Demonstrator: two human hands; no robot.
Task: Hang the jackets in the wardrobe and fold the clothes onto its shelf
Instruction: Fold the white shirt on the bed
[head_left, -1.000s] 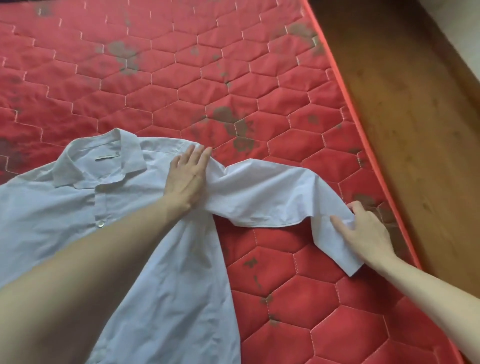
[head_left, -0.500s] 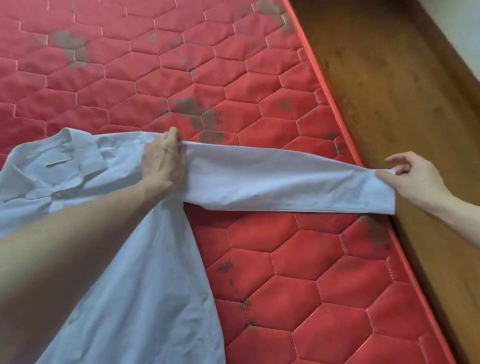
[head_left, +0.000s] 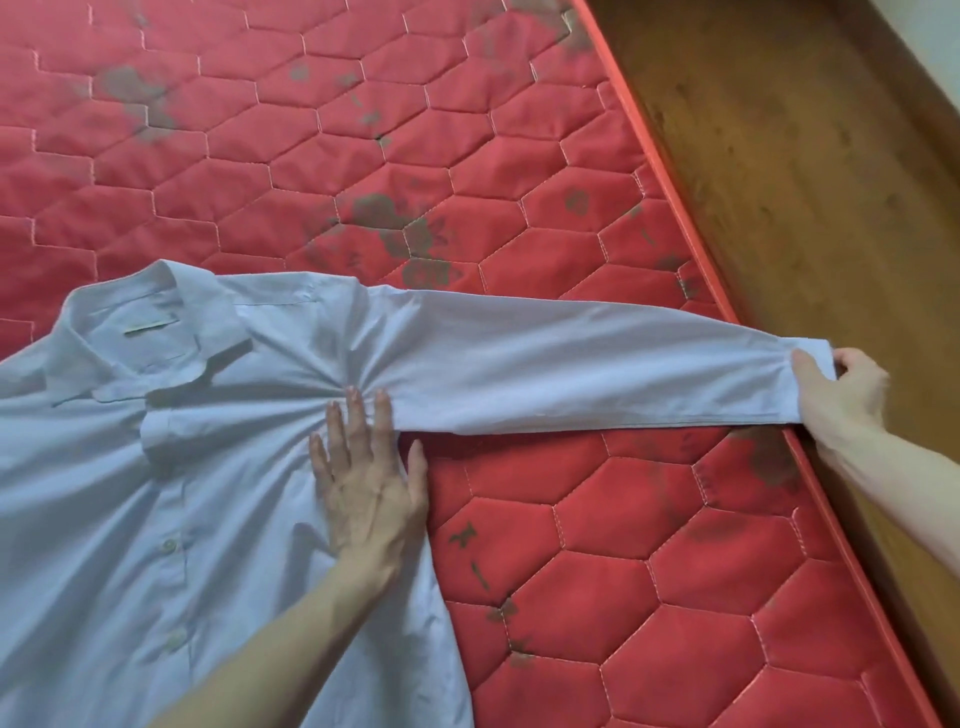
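Head view: looking down on a red quilted mattress (head_left: 649, 571) with a pale blue shirt (head_left: 156, 493) spread on it.
Shirt: lies front up over the left and lower-left part of the mattress, collar (head_left: 156, 332) toward the top, the button placket running down the middle with buttons showing; its lower part runs out of the picture at the bottom and left.
Sleeve (head_left: 571, 369): stretched out straight to the right from the shoulder, lying flat across the mattress, its cuff end reaching past the mattress's right edge.
Left hand (head_left: 371, 493): laid flat on the shirt just below the armpit, fingers straight and spread, fingertips pressing where the cloth gathers into fanned creases; the thumb lies at the shirt's side edge, next to bare mattress.
Right hand (head_left: 836, 395): at the cuff (head_left: 769, 379), thumb over the top of the cloth and fingers curled behind it, gripping the end of the sleeve and holding it taut over the mattress edge.
Mattress: hexagon stitching, with dark flower-like marks scattered across the red cover, and an orange-red piped border on the right.
Floor (head_left: 805, 182): brown wooden surface alongside the mattress on the right, lower than it; a strip of pale wall shows in the top right corner.
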